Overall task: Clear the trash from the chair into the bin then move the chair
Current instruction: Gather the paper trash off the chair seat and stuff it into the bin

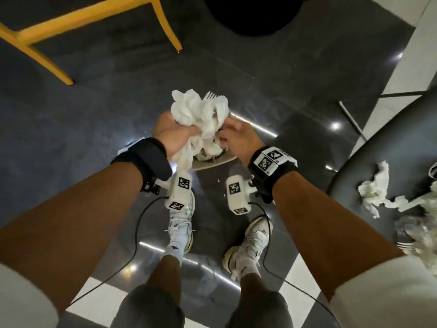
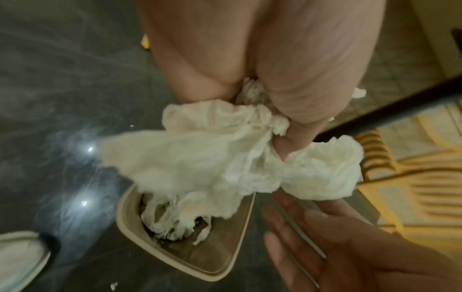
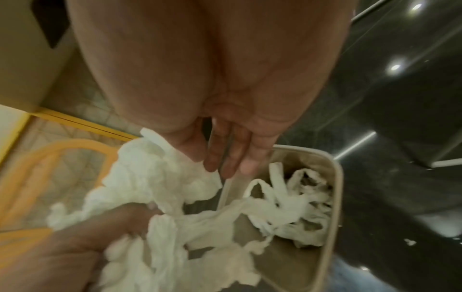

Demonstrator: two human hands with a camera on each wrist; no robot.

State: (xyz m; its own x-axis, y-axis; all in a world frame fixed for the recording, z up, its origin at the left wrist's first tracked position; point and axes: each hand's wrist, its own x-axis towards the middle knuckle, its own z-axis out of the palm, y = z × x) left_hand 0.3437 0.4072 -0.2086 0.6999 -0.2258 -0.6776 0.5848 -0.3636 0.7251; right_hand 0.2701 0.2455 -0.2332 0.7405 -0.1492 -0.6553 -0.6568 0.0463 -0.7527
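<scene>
My left hand (image 1: 176, 132) grips a big wad of white tissue (image 1: 201, 112) with a white plastic fork (image 1: 210, 95) sticking out of its top. It holds the wad right above the beige bin (image 1: 212, 162) on the floor. Tissue strips lie inside the bin (image 3: 336, 197), and one trails down from the wad (image 3: 155, 181). My right hand (image 1: 234, 133) is beside the wad with straight fingers (image 3: 230, 158) and holds nothing. The dark grey chair (image 1: 390, 143) stands at the right, with crumpled tissue (image 1: 373, 188) and other trash on its seat.
A yellow wooden chair (image 1: 165, 22) stands at the upper left, and a round black object (image 1: 250, 13) sits at the top. My feet in white shoes (image 1: 250, 242) stand just behind the bin. Black cables (image 1: 137, 233) hang from my wrists.
</scene>
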